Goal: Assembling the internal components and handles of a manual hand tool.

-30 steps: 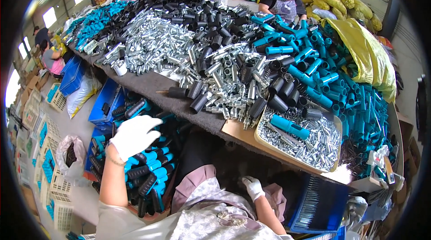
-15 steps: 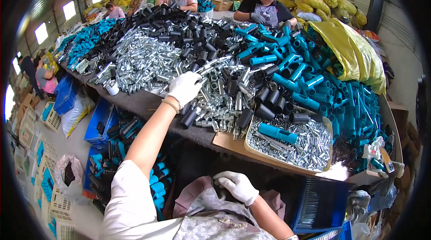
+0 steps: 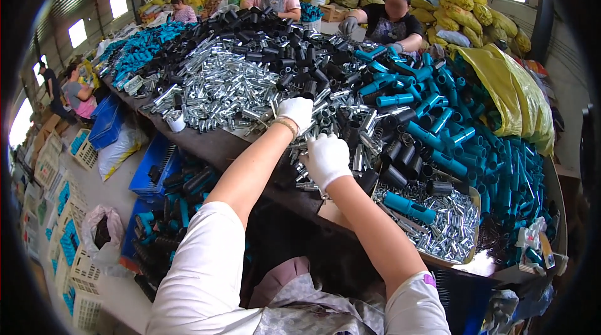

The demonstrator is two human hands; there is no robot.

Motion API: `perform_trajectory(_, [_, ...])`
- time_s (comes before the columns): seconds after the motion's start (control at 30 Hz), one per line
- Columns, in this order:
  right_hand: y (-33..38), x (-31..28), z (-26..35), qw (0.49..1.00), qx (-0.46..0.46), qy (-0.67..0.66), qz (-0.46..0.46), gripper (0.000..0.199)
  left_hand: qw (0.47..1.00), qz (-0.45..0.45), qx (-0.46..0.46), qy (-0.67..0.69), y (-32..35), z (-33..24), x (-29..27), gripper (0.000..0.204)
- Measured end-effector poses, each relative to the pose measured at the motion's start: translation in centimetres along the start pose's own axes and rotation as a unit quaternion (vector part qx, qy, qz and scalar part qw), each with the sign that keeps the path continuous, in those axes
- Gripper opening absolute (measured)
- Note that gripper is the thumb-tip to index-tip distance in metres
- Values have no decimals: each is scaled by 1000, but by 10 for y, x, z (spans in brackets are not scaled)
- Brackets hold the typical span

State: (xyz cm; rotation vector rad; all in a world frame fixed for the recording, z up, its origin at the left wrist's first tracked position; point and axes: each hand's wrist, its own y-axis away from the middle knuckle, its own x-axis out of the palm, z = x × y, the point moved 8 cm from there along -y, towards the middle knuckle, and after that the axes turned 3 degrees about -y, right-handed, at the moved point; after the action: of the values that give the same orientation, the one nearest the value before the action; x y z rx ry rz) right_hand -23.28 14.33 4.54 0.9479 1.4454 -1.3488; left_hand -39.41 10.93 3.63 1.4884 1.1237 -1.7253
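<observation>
Left hand (image 3: 295,111), white-gloved, now stretched onto the heap of silver metal tubes (image 3: 219,84), fingers curled down, grip unclear; right hand (image 3: 327,158), risen from the lap, rests beside it on the tubes, grip likewise hidden; black tubes (image 3: 275,41) and blue tubes (image 3: 451,141) piled around; both hands now at the pile.

Factory sorting hall: long table (image 3: 206,144) heaped with metal fittings (image 3: 219,84) and teal and black tubes (image 3: 451,134), yellow sacks (image 3: 463,19), crates (image 3: 81,150), seated workers (image 3: 391,19).
</observation>
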Motion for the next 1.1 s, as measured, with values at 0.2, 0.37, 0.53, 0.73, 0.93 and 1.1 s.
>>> perform_trajectory(0.2, [-17,13,-34,995,77,-70,-8,22,992,13,-23,123,0,-3,-27,31])
perform_trajectory(0.37, [3,-23,-31,983,80,-153,-68,20,914,-99,-60,388,7,75,-29,36])
perform_trajectory(0.53, [86,-68,-38,879,87,-444,-149,26,795,-178,-88,573,108,71,-93,21])
perform_trajectory(0.73, [224,-10,-32,807,217,-549,17,23,732,-171,-16,660,223,-3,-108,30])
perform_trajectory(0.93, [290,23,-21,871,222,-435,59,34,833,-32,150,532,311,-105,-55,7])
perform_trajectory(1.1, [312,38,-28,927,198,-312,65,27,858,-5,230,459,328,-142,-52,9])
